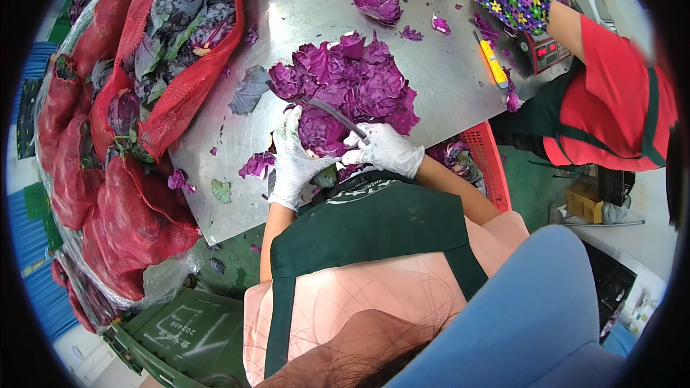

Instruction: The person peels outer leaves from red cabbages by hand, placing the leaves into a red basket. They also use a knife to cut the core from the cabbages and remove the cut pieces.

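Observation:
A head of red cabbage point(320, 131) sits near the front of the metal table point(237, 145), in front of a pile of purple cabbages and leaves point(352, 75). My left hand point(293, 162), in a white glove, cups the left side of this head, thumb along its near side. White-gloved as well, my right hand point(387, 149) closes on a knife point(338, 116) at the head's right side. The knife's narrow dark blade points up and left across the cabbage. Its handle is hidden in my fingers. Torn purple leaves point(256, 164) lie left of my left hand.
Red mesh sacks of cabbages point(208, 75) crowd the left. A co-worker's patterned sleeve point(510, 0) reaches over the far right, near a yellow cutter point(492, 65) and a scale point(544, 52). A red crate point(489, 165) stands below the right edge; a green bin point(187, 338) stands lower left.

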